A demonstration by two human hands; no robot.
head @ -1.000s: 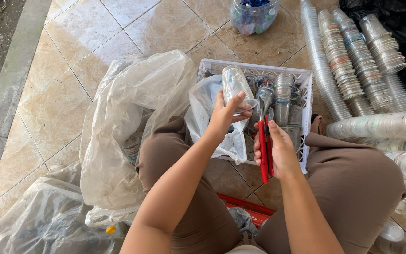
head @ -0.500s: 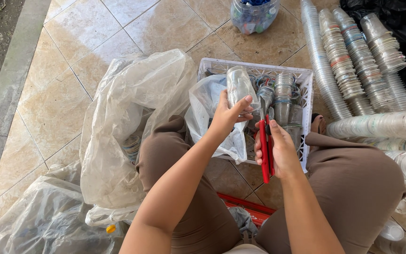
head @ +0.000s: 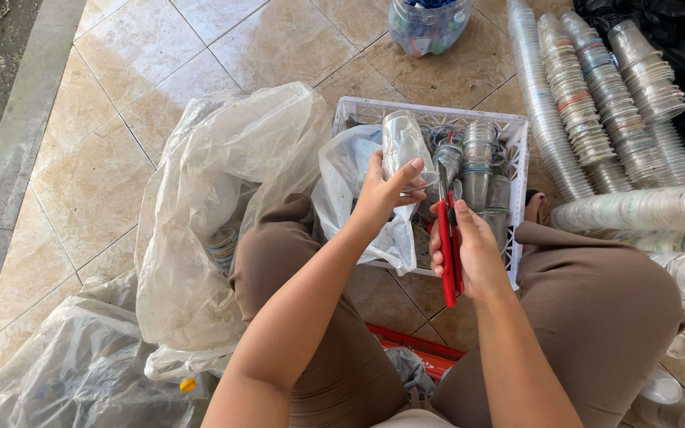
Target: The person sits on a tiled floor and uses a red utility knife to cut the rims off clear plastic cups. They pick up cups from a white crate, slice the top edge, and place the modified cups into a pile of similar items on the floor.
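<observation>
The left hand (head: 382, 190) is closed around a clear plastic cup (head: 403, 144), held tilted just above the near-left part of the white plastic crate (head: 517, 135). The right hand (head: 469, 250) is wrapped around the red handles of a pair of cutters (head: 447, 246), whose tip points up toward the cup's lower edge, over the middle of the crate. Inside the crate stand further clear cups (head: 481, 158) and a crumpled clear bag (head: 342, 178). Left of the crate lies a large translucent bag (head: 216, 206); right of the crate lie long stacks of nested cups (head: 580, 103); beyond the crate stands a jar of coloured caps (head: 428, 24). The cup appears light, thin-walled and easily crushed, with a smooth, possibly slippery surface. It is best taken around the mid-body with moderate finger pressure, away from the cutter blades.
</observation>
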